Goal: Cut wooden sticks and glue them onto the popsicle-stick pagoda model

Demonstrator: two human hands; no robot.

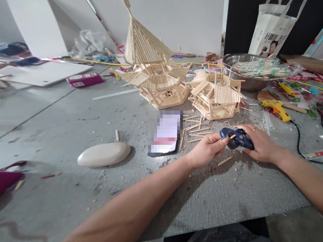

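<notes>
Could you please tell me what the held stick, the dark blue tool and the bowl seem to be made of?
The held stick: probably bare wood, pale and matte. The dark blue tool: perhaps plastic or painted metal; its pale-speckled surface leaves this open. The bowl: likely polished metal, judging by its silvery, reflective wall.

The white bag (264, 25) reads "好咖啡", followed by less legible characters (281, 38).
</notes>
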